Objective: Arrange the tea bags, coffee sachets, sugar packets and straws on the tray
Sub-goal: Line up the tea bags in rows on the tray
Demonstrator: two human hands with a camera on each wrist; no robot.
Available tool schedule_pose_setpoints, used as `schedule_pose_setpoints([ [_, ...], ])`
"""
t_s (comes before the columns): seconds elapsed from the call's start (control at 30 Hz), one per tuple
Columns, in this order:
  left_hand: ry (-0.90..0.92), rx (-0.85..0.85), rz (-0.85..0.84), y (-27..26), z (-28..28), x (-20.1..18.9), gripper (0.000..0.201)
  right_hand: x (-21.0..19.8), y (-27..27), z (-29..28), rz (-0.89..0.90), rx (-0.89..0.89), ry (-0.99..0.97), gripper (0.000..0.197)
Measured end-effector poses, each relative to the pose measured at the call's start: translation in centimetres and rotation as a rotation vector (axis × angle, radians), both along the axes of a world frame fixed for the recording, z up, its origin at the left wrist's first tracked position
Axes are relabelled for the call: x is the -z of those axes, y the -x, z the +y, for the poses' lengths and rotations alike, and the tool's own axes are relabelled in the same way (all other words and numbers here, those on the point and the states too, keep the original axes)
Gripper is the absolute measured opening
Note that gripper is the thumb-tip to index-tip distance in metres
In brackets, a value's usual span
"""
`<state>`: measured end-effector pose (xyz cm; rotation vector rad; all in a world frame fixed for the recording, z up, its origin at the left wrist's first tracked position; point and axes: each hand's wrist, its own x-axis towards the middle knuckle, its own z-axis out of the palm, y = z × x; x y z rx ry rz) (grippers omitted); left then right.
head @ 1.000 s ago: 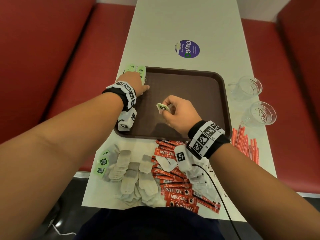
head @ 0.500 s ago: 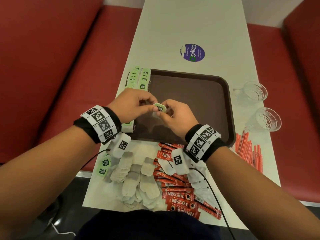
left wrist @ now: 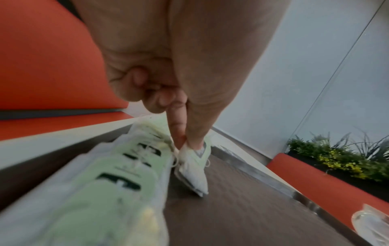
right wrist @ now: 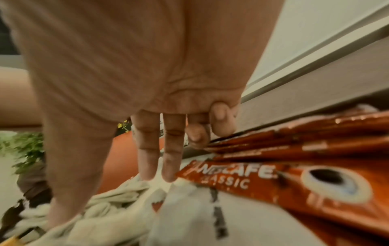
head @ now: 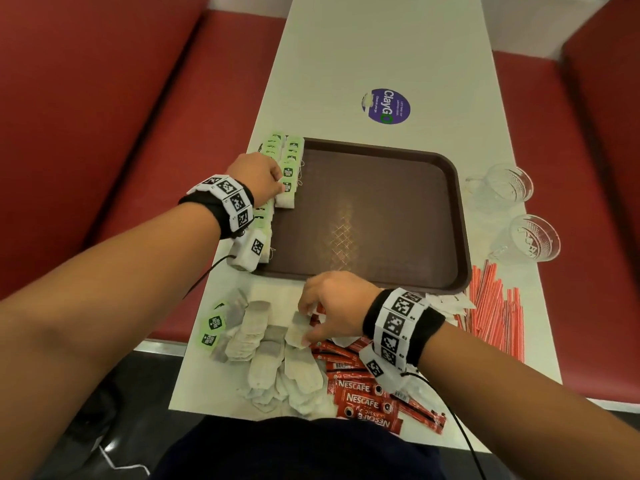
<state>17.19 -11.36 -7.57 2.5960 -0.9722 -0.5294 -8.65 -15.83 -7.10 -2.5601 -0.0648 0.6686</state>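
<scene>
— So where do things stand with the tea bags?

— Two rows of them [head: 289, 168] run along the left edge of the tray [head: 381, 216]. The left hand [head: 258, 178] pinches one tea bag [left wrist: 194, 173] between thumb and forefinger at the near end of the inner row, its lower end touching the tray floor. A loose pile [head: 273, 355] waits on the table [head: 381, 46], in front of the tray.

— And the right hand?

— The right hand [head: 332, 306] reaches into that pile, fingers stretched down onto one bag [head: 298, 329], thumb beside it; I'd call it half closed, nothing lifted yet.

— How will they handle?

— Light, limp and easily torn, I'd judge. Pinch the paper body near the top, or the green tag, gently; strings could snag neighbours.

— The rest?

— Coffee sachets [head: 363, 400] lie beside the pile, straws [head: 495, 313] to the right of the tray, none on it yet.
</scene>
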Motion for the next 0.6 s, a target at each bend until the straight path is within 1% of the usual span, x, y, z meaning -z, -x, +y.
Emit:
schedule_pose_setpoints([
  [0.1, -0.040, -0.040, -0.067, -0.7, -0.8, -0.1, 0.012, 0.3, 0.1, 0.8, 0.034, -0.067, 0.071, 0.051],
  [0.2, -0.090, -0.058, -0.087, -0.9, -1.3, 0.0, 0.017, 0.6, 0.2, 1.3, 0.054, -0.093, 0.102, 0.054],
  [0.3, -0.153, -0.050, -0.104, -1.0, -1.6, 0.0, 0.028, 1.0, 0.1, 1.5, 0.031, -0.090, 0.097, 0.048],
  [0.4, -0.119, -0.054, -0.138, -0.6, -2.0, -0.3, 0.034, 1.3, 0.2, 1.6, 0.010, -0.070, 0.066, 0.040],
  [0.47, -0.113, -0.027, -0.159, -0.2, -2.4, -0.4, 0.039, 1.4, 0.2, 1.6, -0.019, -0.070, 0.032, 0.031],
  [0.53, -0.167, 0.026, -0.160, 0.1, -2.9, -0.2, 0.043, 1.3, 0.3, 1.6, -0.051, -0.061, -0.006, 0.023],
  [0.6, -0.225, 0.063, -0.154, 0.5, -3.3, 0.0, 0.046, 1.3, 0.2, 1.7, -0.069, -0.057, -0.016, 0.022],
])
